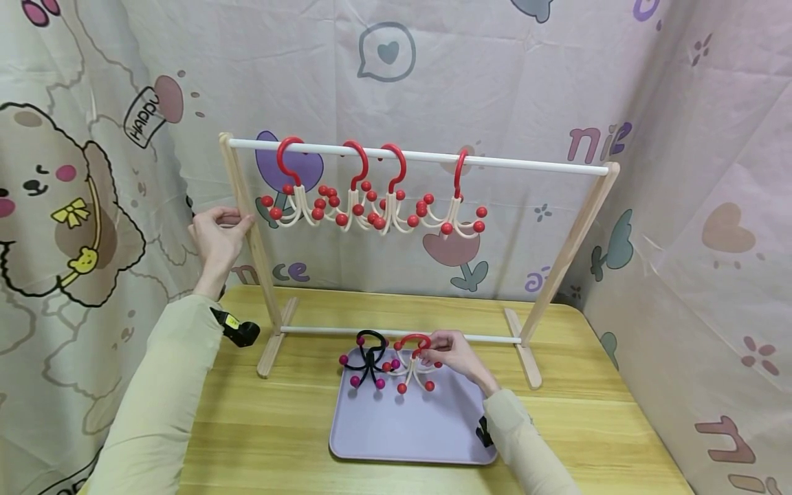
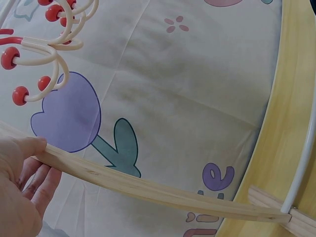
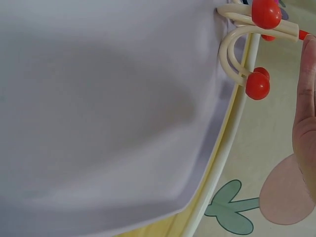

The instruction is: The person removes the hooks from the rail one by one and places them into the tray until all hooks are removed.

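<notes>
We pinch post (left hand, 9 o'clock) and lower red-hooked hanger (right hand, 5 o'clock): apparently pick-up, next probably needing a lift to the 12 o'clock rail.

The person I see wears long, loose sleeves in a pale beige with a faint green cast, the cloth plain and softly creased. The left sleeve, over at eight o'clock in the head view, is the longer stretch in sight; its rounded cuff stops short of the wrist, below a bare left hand at nine o'clock. On that cuff's three-to-four o'clock side sits a small black device, angular near the cloth and rounded at its far end, with a bright yellow label. The matching right sleeve lies at five o'clock, ending below a bare right hand. A black fitting shows at its nine o'clock edge, too small to make out.
</notes>
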Motion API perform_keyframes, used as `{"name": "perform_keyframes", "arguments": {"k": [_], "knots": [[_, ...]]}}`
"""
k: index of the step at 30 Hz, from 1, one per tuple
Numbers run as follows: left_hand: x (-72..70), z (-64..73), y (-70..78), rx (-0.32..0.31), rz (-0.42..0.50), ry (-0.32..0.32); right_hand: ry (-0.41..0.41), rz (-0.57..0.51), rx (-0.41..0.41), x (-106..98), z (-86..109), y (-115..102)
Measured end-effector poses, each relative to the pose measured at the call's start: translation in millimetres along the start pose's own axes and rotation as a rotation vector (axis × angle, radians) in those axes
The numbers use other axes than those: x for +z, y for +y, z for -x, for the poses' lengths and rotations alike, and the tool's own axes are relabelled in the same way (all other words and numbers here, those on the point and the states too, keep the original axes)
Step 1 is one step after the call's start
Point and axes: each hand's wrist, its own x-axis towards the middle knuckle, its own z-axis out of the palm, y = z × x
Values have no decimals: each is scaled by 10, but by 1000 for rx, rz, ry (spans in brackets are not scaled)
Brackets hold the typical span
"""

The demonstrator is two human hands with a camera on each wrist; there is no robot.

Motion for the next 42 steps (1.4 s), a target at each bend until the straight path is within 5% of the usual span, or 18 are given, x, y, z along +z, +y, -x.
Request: {"name": "perform_keyframes", "arguments": {"k": [32,42], "knots": [[11,-5,-10,4,10,3,5,-6,-14,-4,30,-25],[9,-3,-10,2,4,7,111,50,-6,-25,7,-41]]}}
